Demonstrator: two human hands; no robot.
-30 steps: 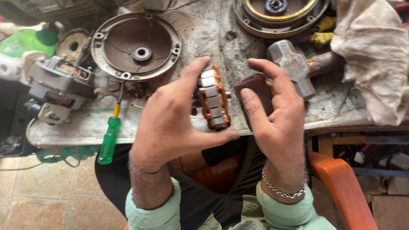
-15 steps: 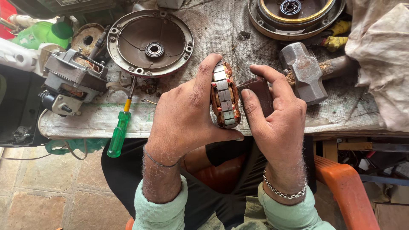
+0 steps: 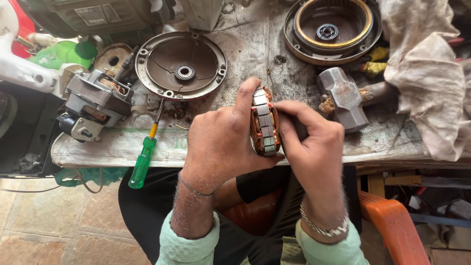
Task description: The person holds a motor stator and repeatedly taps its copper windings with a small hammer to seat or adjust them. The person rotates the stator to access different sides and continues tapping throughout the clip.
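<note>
**Both hands clasp a wound motor core above the desk edge**

The left hand point(image 3: 221, 142) and the right hand point(image 3: 314, 152) hold a small motor core point(image 3: 264, 122) between them, just above the near edge of the desk point(image 3: 245, 44). The left fingers are closed around its left side, the index finger lying up over its top; the right fingers are curled shut on its right side, with what looks like a dark piece pressed against it, though that part is largely hidden.

The core shows stacked grey steel plates with copper-coloured winding on both sides. It likely feels dense and rigid for its size. The steel stack is the safe place to grip; the thin winding wire looks easy to nick or bend, so pressure belongs on the plates.

On the desk, a green-handled screwdriver point(image 3: 143, 159) lies to the left, its handle overhanging the near edge. A round metal end cover point(image 3: 180, 64) sits far left, a hammer point(image 3: 343, 95) to the right beside a crumpled cloth point(image 3: 427, 83).
</note>
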